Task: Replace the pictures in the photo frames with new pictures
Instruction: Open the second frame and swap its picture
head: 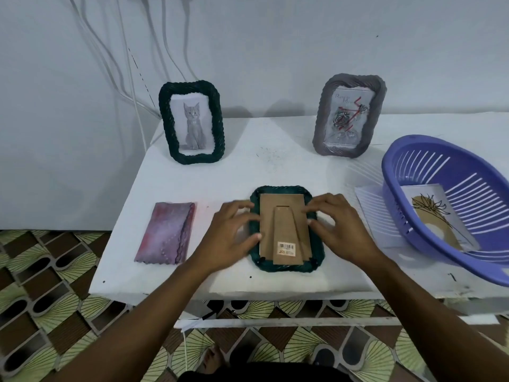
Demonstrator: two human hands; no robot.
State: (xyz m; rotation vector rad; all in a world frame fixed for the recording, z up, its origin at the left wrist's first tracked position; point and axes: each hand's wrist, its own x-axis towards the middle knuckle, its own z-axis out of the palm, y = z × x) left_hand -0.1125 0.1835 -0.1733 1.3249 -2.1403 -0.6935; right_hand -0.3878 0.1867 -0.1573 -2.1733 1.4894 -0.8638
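White table, far edge against wall: dark green frame with cat picture upright near far left corner; grey frame with rose picture upright along the far edge, right of centre. Near edge, centre: green frame face down, brown backing and stand up; folded pink cloth flat to its left, apart from it. Right side: purple slotted basket, tilted, with white sheet lying partly under its left wall.

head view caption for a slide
Left hand and right hand touch the cardboard back of a face-down green frame; cat frame and rose frame behind.
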